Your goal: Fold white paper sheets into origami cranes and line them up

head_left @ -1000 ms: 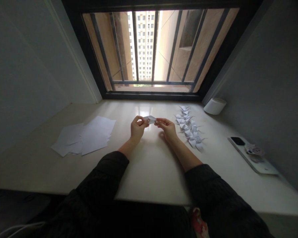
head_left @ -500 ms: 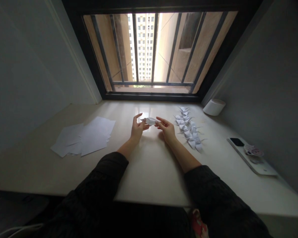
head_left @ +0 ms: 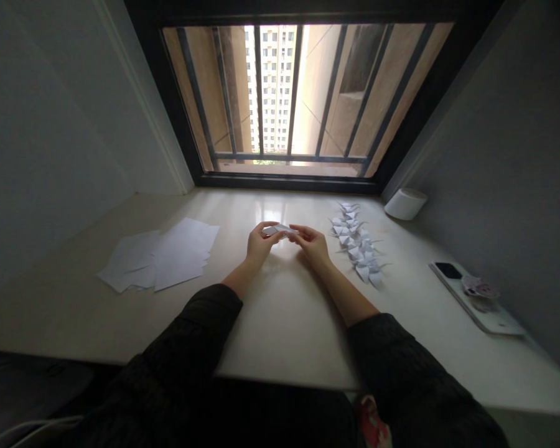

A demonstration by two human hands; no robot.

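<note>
A small piece of folded white paper (head_left: 276, 229) is held above the middle of the white sill, between both hands. My left hand (head_left: 260, 241) pinches its left end, thumb on the near side and fingers over the far side. On the right end, my right hand (head_left: 313, 242) closes with thumb and fingertips. The fingers cover part of the paper, so its exact shape is hard to make out. Right of my right hand, several folded white paper cranes (head_left: 357, 246) stand crowded in rows. Sheets of white paper (head_left: 184, 254) lie overlapping to the left.
A white sill (head_left: 280, 336) runs below a barred window (head_left: 284, 182) with a dark frame. At the right wall a white cylindrical object (head_left: 405, 204) lies tilted. A phone (head_left: 476, 302) with a round grip on its back rests near the right edge.
My left fingers, raised and spread before, have come down onto the paper. The folded paper has turned slightly, and my right fingers have closed in around it. The view has shifted a little.
</note>
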